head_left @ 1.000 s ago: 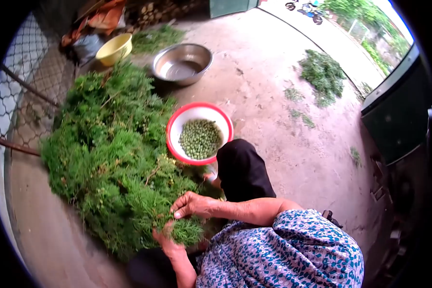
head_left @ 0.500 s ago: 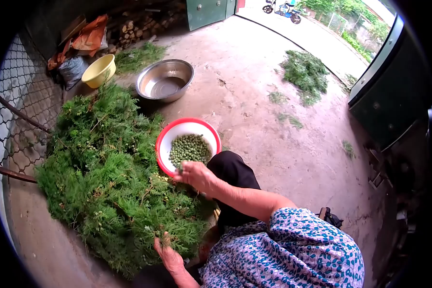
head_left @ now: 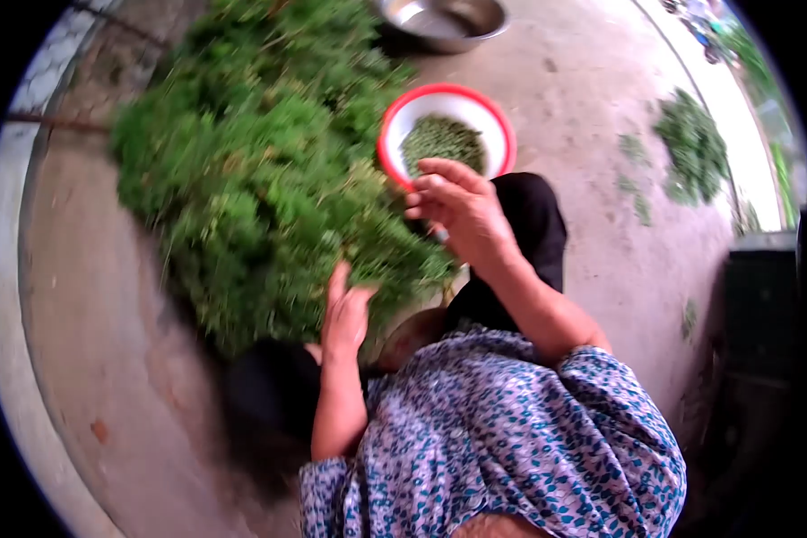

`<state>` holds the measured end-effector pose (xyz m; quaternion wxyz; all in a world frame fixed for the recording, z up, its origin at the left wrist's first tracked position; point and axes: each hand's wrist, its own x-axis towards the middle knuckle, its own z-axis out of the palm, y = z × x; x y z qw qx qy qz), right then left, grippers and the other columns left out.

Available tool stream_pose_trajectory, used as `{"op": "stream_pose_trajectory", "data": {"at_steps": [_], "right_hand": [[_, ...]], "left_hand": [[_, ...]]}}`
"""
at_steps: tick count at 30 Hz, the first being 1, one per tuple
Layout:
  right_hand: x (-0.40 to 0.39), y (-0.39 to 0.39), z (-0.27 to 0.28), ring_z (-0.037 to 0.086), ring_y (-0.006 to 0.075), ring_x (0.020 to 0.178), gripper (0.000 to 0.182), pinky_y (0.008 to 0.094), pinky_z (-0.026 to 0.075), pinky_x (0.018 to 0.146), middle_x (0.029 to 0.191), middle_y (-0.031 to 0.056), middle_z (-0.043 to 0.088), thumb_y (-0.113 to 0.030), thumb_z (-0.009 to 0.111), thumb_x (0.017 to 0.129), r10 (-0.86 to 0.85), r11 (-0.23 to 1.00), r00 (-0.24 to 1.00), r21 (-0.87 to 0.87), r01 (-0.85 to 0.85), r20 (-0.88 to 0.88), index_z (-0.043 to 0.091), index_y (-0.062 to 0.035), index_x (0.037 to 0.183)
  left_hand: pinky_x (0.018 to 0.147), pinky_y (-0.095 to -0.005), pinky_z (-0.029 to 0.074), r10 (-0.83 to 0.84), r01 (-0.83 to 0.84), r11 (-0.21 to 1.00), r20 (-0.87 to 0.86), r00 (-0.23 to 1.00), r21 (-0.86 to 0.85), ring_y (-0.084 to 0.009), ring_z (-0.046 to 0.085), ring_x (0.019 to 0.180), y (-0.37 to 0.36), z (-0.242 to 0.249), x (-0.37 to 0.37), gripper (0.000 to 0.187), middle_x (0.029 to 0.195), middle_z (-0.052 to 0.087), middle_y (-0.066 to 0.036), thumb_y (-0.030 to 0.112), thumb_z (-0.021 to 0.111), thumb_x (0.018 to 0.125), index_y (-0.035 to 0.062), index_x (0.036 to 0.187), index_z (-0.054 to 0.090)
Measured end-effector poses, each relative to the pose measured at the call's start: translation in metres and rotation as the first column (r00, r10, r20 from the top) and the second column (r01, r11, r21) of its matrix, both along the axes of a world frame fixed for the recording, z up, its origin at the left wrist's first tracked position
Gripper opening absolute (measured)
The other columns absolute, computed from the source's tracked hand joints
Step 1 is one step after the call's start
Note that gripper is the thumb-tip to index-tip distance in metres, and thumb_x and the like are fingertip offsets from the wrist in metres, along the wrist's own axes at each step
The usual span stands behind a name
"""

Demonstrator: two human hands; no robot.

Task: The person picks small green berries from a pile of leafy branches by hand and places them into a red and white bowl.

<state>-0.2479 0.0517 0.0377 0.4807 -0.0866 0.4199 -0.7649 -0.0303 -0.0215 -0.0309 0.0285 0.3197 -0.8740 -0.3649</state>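
Nearest to the camera, the person's blue-and-white patterned blouse (head_left: 511,448) fills the lower middle of the blurred head view, and both bare forearms rise out of it. The left hand (head_left: 342,309) lies at the near edge of a big heap of green conifer sprigs (head_left: 260,170), its fingers stretched out flat and close together against the foliage; the palm looks open, and I cannot tell whether any sprig is pinched beneath it. Just to the right, the person's knee in dark trousers (head_left: 529,224) juts forward beside the heap. Above that knee the right hand (head_left: 457,206) is raised, fingers loosely curled and part open; motion blur hides whether it holds anything small between the fingertips. It hangs in front of the near rim of a red-rimmed white bowl (head_left: 394,121), overlapping it in the view. The bowl sits on the concrete floor (head_left: 592,134), touching the right flank of the heap, and it holds a layer of small green seeds (head_left: 441,139). Farther off, a steel basin (head_left: 439,18) stands at the top edge, just past the heap. Well apart to the right, a smaller scatter of green cuttings (head_left: 690,148) lies on the floor.
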Motion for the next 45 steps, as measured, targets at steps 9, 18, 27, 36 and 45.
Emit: {"op": "stream_pose_trajectory", "data": {"at_steps": [9, 18, 27, 36, 45], "right_hand": [[0.037, 0.01, -0.008, 0.058, 0.0088, 0.083, 0.013, 0.0224, 0.046, 0.074, 0.085, 0.0025, 0.06, -0.004, 0.056, 0.084, 0.189, 0.981, 0.816, 0.079, -0.175, -0.547, 0.059, 0.0003, 0.096], [0.04, -0.001, -0.028, 0.057, 0.0228, 0.078, 0.03, 0.0309, 0.046, 0.069, 0.084, 0.0087, 0.057, -0.005, 0.068, 0.07, 0.298, 0.954, 0.332, 0.265, -0.14, -0.895, 0.061, -0.004, 0.1], [0.045, 0.0, -0.038, 0.057, 0.0165, 0.068, 0.013, 0.0287, 0.044, 0.06, 0.074, 0.0069, 0.058, -0.011, 0.063, 0.079, 0.341, 0.938, 0.402, 0.281, -0.203, -0.85, 0.059, -0.0022, 0.087], [0.031, 0.001, -0.032, 0.053, 0.0074, 0.065, 0.011, 0.0205, 0.043, 0.058, 0.081, 0.0017, 0.058, -0.005, 0.058, 0.081, 0.448, 0.893, 0.878, 0.141, -0.428, -0.17, 0.056, -0.0037, 0.092], [0.044, 0.001, -0.031, 0.055, 0.0203, 0.076, 0.024, 0.0308, 0.044, 0.068, 0.077, 0.0059, 0.054, -0.004, 0.064, 0.071, 0.473, 0.861, 0.294, 0.364, -0.355, -0.831, 0.064, -0.0083, 0.094]], "left_hand": [[0.076, -0.0243, 0.044, 0.593, -0.046, 0.539, -0.339, 0.73, 0.841, -0.0108, 0.055, 0.085, 0.006, 0.042, -0.038, 0.03, 0.098, 0.06, -0.004, -0.001, 0.055, 0.078, -0.0002, 0.109, 0.054], [0.065, -0.0224, 0.042, 0.5, -0.218, 0.787, -0.391, 0.773, 0.577, -0.0072, 0.05, 0.071, 0.01, 0.027, -0.033, 0.022, 0.083, 0.06, -0.001, -0.004, 0.055, 0.075, -0.0004, 0.096, 0.06], [0.057, -0.0277, 0.041, 0.405, -0.291, 0.898, -0.361, 0.84, 0.331, -0.0115, 0.049, 0.058, 0.009, 0.019, -0.026, 0.012, 0.063, 0.057, -0.009, 0.002, 0.057, 0.075, -0.0019, 0.086, 0.059], [0.074, -0.0239, 0.043, 0.564, -0.114, 0.627, -0.349, 0.748, 0.77, -0.0096, 0.053, 0.081, 0.011, 0.026, -0.033, 0.032, 0.091, 0.06, -0.003, -0.006, 0.054, 0.071, 0.0, 0.102, 0.056], [0.086, -0.0235, 0.039, 0.555, -0.039, 0.5, -0.285, 0.782, 0.865, -0.0135, 0.048, 0.099, 0.01, 0.024, -0.029, 0.057, 0.112, 0.05, -0.009, -0.014, 0.041, 0.064, -0.0021, 0.12, 0.042]]}}
